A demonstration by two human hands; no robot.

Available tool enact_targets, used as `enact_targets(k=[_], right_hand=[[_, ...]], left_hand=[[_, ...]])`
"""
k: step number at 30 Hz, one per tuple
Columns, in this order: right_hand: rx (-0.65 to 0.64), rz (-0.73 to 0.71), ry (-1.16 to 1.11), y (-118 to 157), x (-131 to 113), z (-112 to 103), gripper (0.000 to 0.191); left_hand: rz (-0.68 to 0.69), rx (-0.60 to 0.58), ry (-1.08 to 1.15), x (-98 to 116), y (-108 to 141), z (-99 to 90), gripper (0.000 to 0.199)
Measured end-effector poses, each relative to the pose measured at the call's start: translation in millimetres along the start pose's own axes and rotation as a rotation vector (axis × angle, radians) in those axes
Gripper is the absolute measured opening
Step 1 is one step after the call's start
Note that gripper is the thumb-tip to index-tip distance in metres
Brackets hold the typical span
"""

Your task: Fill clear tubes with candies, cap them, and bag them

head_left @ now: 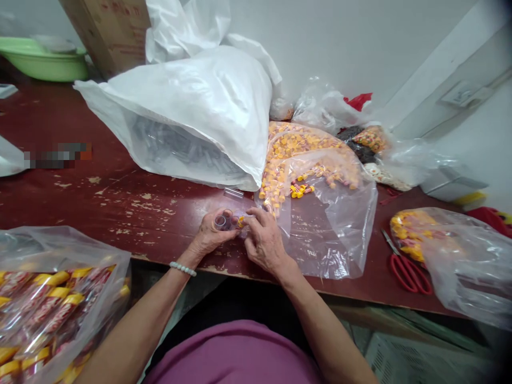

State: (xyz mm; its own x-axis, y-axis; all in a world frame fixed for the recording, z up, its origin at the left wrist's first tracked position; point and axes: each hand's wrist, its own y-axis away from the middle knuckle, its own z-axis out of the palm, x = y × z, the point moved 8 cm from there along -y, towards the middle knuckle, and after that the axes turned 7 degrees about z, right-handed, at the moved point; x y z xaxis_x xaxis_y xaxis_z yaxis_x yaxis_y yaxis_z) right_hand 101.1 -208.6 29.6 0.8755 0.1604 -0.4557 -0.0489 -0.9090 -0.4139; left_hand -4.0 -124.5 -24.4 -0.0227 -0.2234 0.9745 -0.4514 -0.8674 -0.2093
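My left hand (212, 234) is wrapped round a few clear plastic tubes (220, 221), their round open ends facing up toward me. Close against it, my right hand (264, 240) has its fingers curled at a small yellow-ended piece (241, 221), which sits by the tubes' ends. Whether that piece is inside a tube I cannot make out. One loose clear tube (234, 193) lies on the table just beyond my hands. Small yellow and pink pieces (302, 190) spill from a clear plastic bag (340, 229) to the right of my right hand.
A large white sack (208, 90) full of clear tubes lies open behind my hands. At lower left is a bag of filled, yellow-capped tubes (52, 309). Red-handled scissors (408, 272) and another bag of yellow pieces (412, 229) lie right. A green basin (48, 64) stands far left.
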Motion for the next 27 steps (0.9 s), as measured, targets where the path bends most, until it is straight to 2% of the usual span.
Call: enact_targets(k=[4, 7, 9, 11, 12, 13, 15, 18, 22, 27], right_hand=[[-0.022, 0.003, 0.032, 3.1, -9.4, 0.2, 0.046], [0.066, 0.018, -0.042, 5.3, -0.6, -23.1, 0.042], [0.218, 0.14, -0.051, 2.9, 34.6, -50.7, 0.037], [0.349, 0.335, 0.047, -2.8, 89.8, -75.4, 0.034], [0.349, 0.423, 0.133, -8.5, 119.3, -81.5, 0.034], [0.323, 0.501, 0.215, -15.4, 148.3, -84.0, 0.035], [0.287, 0.525, 0.259, -33.0, 192.6, -82.8, 0.035], [0.238, 0.486, 0.291, -57.3, 228.4, -69.0, 0.035], [0.161, 0.393, 0.328, -68.6, 230.7, -47.0, 0.03], [0.086, 0.275, 0.36, -39.2, 201.8, -30.5, 0.024]], left_hand=[[0.005, 0.026, -0.017, 5.4, 0.4, -1.3, 0.035], [0.009, 0.035, -0.005, 9.5, 0.4, -0.7, 0.034], [-0.007, 0.04, 0.003, 9.1, 0.5, -0.4, 0.034], [-0.026, 0.047, 0.013, 7.3, 0.2, -0.4, 0.036], [-0.031, 0.05, 0.018, 6.5, -0.1, -0.5, 0.036], [-0.032, 0.051, 0.023, 6.0, -0.5, -0.6, 0.036], [-0.025, 0.05, 0.03, 5.6, -1.5, -0.7, 0.035], [-0.025, 0.033, 0.037, 4.9, -3.0, 0.2, 0.034], [-0.027, 0.03, 0.037, 5.4, -4.7, 0.3, 0.034], [-0.033, 0.027, 0.029, 5.2, -5.8, 0.8, 0.032]])
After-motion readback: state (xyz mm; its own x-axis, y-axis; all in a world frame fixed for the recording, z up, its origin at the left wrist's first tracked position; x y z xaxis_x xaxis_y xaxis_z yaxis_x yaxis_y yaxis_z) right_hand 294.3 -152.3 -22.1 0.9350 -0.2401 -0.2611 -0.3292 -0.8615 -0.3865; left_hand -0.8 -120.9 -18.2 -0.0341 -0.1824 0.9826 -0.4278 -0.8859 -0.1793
